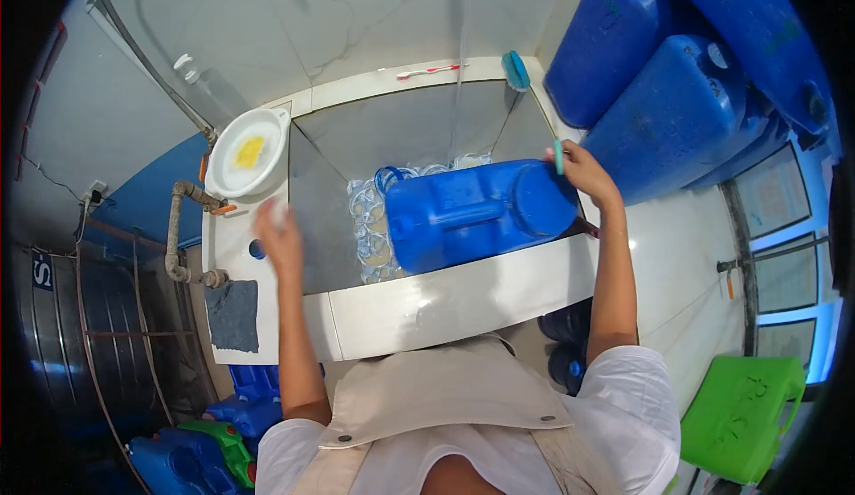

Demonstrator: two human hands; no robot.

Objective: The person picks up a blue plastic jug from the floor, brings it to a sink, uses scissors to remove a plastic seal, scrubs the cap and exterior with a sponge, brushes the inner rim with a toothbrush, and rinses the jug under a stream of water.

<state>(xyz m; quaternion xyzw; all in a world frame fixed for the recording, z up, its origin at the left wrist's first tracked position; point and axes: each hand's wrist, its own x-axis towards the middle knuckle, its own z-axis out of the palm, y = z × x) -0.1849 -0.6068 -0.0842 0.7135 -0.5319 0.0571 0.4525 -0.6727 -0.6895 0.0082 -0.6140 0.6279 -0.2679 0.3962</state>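
A blue plastic jerrycan (447,214) lies on its side in the grey-lined sink (387,121), its moulded handle facing up. It rests on a crumpled white-and-blue patterned mat (371,228). My right hand (585,173) is at the jerrycan's right end, holding a slim teal-green object (559,156), perhaps a brush handle. My left hand (278,229) hovers blurred over the left counter, near a small round blue cap (256,248). Whether anything is in its fingers cannot be made out. Behind it a white plastic basin (220,161) holds suds and a yellow sponge (250,152).
On the back ledge lie a red-and-white toothbrush (427,72) and a teal scrub brush (516,71). Large blue jerrycans (661,114) crowd the right. A pipe with an orange-handled valve (177,228) and a grey cloth (232,315) are at left. A green container (741,418) stands lower right.
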